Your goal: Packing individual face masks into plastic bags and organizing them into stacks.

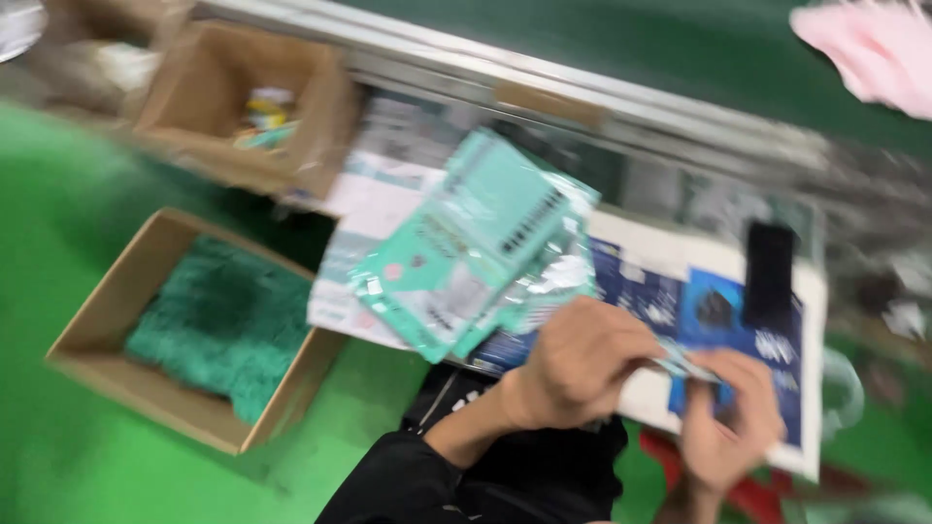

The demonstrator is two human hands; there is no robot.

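The picture is blurred by motion. My left hand [575, 361] and my right hand [730, 419] meet low in the middle and pinch a small, thin teal item [682, 363] between their fingertips. Just left of my left hand lies a loose stack of teal-and-white flat packets [473, 245] in clear wrap. Both hands hover over a white board with blue printed sheets [670, 291].
A cardboard box [93, 330] at the left holds a heap of green packets. A second cardboard box [320, 107] stands behind it. A black rectangular object [769, 275] lies on the board. A metal rail [544, 82] borders a dark green belt; a pink bag [869, 49] lies at the top right.
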